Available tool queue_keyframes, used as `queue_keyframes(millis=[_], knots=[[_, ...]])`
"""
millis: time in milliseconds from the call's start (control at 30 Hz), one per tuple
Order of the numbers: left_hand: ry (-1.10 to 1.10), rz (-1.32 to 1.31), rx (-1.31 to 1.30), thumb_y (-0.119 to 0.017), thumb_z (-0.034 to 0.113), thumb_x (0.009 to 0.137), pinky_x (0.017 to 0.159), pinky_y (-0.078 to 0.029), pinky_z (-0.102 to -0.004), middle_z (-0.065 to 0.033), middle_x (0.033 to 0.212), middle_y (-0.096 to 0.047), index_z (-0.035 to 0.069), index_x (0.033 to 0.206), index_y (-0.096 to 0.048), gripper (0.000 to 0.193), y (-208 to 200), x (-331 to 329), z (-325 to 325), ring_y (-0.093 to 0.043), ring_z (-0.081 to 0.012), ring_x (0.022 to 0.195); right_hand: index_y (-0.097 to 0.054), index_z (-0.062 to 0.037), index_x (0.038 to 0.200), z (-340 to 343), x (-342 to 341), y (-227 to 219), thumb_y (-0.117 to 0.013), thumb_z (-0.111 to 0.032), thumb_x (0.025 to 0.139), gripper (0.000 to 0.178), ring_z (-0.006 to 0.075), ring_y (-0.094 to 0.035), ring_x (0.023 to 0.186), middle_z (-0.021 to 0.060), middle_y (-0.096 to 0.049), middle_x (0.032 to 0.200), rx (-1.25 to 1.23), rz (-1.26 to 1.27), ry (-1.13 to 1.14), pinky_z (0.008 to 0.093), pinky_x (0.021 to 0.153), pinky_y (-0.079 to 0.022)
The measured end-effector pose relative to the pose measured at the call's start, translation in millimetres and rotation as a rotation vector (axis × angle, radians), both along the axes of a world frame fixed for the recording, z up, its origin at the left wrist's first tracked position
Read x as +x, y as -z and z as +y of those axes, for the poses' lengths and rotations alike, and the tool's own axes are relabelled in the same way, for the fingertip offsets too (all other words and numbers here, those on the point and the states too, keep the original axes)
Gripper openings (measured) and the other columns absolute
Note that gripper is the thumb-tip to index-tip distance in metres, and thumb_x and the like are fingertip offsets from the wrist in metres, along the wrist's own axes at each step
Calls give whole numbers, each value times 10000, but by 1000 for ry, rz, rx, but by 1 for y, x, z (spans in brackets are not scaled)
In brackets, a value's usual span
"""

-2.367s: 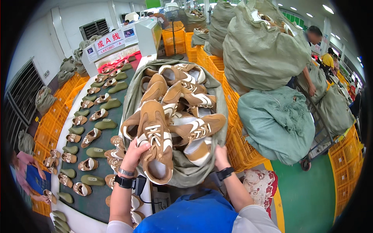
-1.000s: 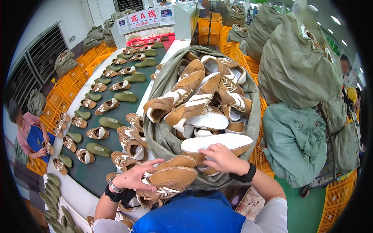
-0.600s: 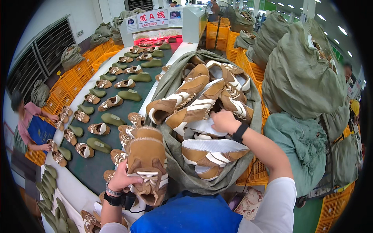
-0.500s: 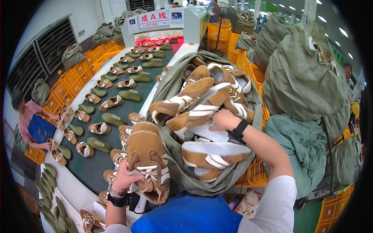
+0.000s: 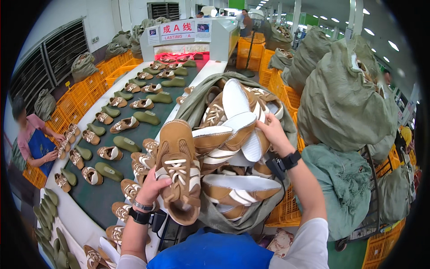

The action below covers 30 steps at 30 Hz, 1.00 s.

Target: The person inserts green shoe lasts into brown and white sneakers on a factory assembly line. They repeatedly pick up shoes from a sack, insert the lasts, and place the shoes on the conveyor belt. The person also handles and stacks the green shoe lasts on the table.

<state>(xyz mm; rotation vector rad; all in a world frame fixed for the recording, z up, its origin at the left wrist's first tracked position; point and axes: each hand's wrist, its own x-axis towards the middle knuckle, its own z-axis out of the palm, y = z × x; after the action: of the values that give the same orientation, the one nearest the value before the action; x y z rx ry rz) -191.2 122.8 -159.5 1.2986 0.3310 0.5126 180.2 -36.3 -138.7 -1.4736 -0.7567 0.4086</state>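
Observation:
My left hand [image 5: 151,187] is closed on a brown shoe upper [image 5: 177,154] with white laces and side stripes. It is held over the left edge of the sack, toe pointing away from me and heel opening toward me. Inside the large grey-green woven sack [image 5: 206,89], several brown-and-white uppers lie jumbled, some showing pale linings. My right hand [image 5: 272,133] pinches the edge of one upper [image 5: 260,142] in the pile. Close below it, another upper [image 5: 239,190] lies on its side near the sack's front rim.
To the left a green conveyor [image 5: 103,197] carries rows of uppers and green shoe lasts [image 5: 146,117]. Across it a person [image 5: 36,136] in a blue apron handles uppers. Orange crates [image 5: 85,96] line the wall. Stuffed sacks [image 5: 345,98] and a wheeled cart [image 5: 369,179] stand right.
My right hand has moved up and away within the sack, and several uppers there have shifted, showing more lining. The upper in my left hand has tipped, so its heel opening now shows.

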Motion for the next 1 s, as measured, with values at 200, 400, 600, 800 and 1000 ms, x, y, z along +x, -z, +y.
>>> queue_keyframes(millis=[200, 400, 600, 800, 1000], knots=[[72, 2, -135, -670, 184, 774, 874, -504, -311, -63, 1117, -603, 14, 1283, -456, 578, 1, 16, 17, -608, -167, 984, -482, -31, 1019, -33, -1, 0, -613, -84, 907, 180, 62, -563, 700, 54, -642, 869, 308, 176, 140, 203, 589, -433], [101, 35, -80, -717, 211, 741, 848, -505, -304, -63, 1104, -612, 9, 1266, -474, 613, 5, -2, 16, -613, -162, 968, -541, -19, 929, -51, -38, -2, -654, -94, 847, 158, 140, -582, 626, 80, -596, 657, -208, -649, -23, 323, 552, -427], [197, 127, 20, -809, 292, 670, 930, -436, -296, -69, 1177, -594, -19, 1300, -455, 786, 8, -35, 23, -562, -154, 1048, -586, -12, 1014, -104, -21, -45, -676, -117, 843, 220, 78, -391, 597, -13, -461, 640, -267, -417, -441, 254, 548, -365], [279, 224, 72, -828, 242, 669, 950, -426, -294, -62, 1198, -592, -20, 1297, -459, 775, -3, -37, 27, -548, -136, 1081, -607, -73, 978, -129, -16, -67, -662, -126, 811, 184, 284, -599, 684, 126, -599, 743, -635, -717, -637, 365, 630, -471], [519, 350, 331, -835, 218, 676, 1087, -291, -347, -121, 1431, -401, 9, 1461, -266, 992, -29, -14, 21, -390, -197, 1303, -587, -50, 889, -95, 0, -102, -650, -128, 789, 142, 301, -622, 690, 120, -616, 766, -333, -734, -199, 383, 598, -488]])
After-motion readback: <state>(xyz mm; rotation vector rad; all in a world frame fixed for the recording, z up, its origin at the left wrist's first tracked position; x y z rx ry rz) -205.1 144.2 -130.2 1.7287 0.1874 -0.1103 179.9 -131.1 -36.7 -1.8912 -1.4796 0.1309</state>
